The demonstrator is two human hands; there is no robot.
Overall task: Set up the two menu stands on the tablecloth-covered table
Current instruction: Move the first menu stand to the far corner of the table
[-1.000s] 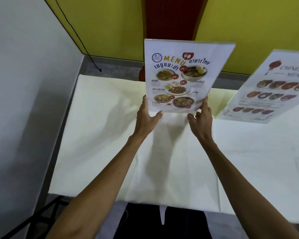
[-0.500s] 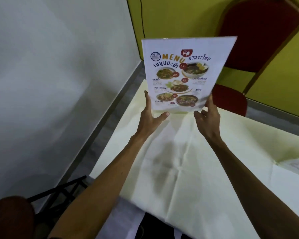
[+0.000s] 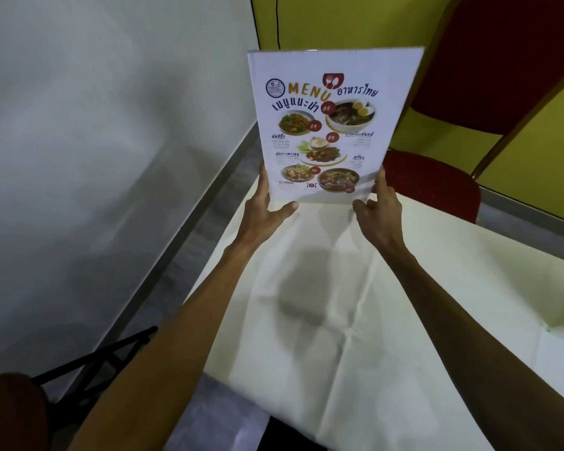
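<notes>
A white menu stand point(image 3: 329, 125) printed with Thai food photos and the word MENU is held upright above the far left end of the cream tablecloth point(image 3: 355, 320). My left hand point(image 3: 267, 213) grips its lower left corner, thumb under the bottom edge. Its lower right corner is gripped by my right hand point(image 3: 378, 209). The bottom edge hangs just above the cloth, whether touching I cannot tell. The second menu stand is out of view.
A white wall point(image 3: 95, 157) runs along the left, close to the table's end. A red padded chair point(image 3: 453, 131) stands behind the table against a yellow wall point(image 3: 339, 21). Another red seat point(image 3: 10, 415) and black frame sit at lower left.
The view has swung left, so the Chinese menu stand on the right has left the frame. Both hands still hold the Thai menu, now nearer the table's left end.
</notes>
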